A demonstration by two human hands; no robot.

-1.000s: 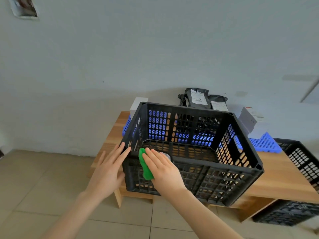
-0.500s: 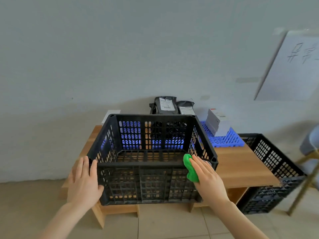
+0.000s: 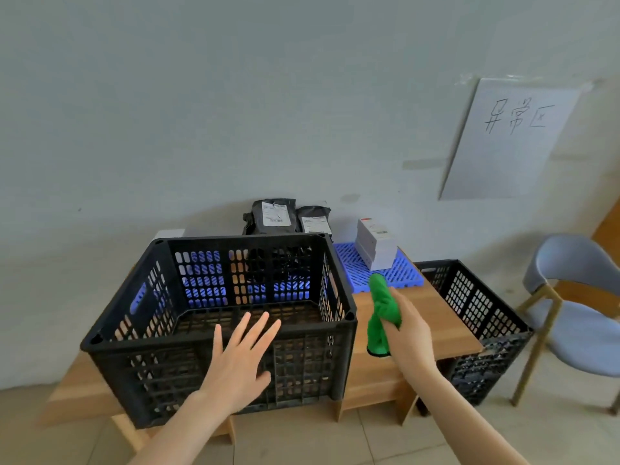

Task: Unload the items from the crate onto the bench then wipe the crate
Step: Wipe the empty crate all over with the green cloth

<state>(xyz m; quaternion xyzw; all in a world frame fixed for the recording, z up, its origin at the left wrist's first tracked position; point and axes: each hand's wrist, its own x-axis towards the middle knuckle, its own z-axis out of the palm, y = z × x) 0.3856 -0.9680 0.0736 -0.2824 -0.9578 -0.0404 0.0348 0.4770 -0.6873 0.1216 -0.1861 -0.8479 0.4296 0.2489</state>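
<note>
Wooden bench (image 3: 419,317) bears black crate (image 3: 188,333); left hand (image 3: 240,359) spread flat at its front; right hand (image 3: 407,333) grips green cloth (image 3: 382,303).

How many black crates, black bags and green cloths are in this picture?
Crates: 2
Bags: 2
Cloth: 1
Total: 5
</note>
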